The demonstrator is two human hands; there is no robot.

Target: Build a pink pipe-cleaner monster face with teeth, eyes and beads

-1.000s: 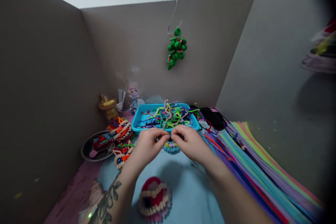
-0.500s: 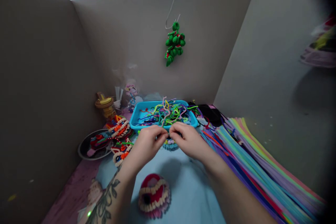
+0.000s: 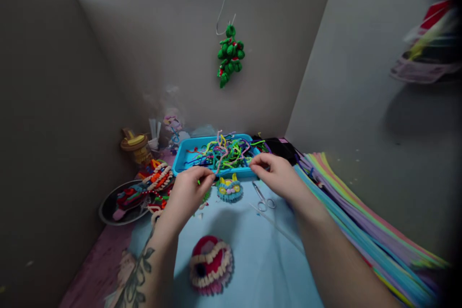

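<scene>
Near the worktop's far edge, my left hand point(image 3: 187, 193) pinches shut on something too thin to tell. The fuzzy, rounded blue chenille figure point(image 3: 229, 189) lies between and just below both grips. My right hand point(image 3: 276, 176) pinches likewise, in front of the blue plastic tray point(image 3: 179, 162).

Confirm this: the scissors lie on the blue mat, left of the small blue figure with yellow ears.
Not quite. The head view shows the scissors on the blue mat to the right of the small blue figure, not the left, just below the right hand.
</scene>
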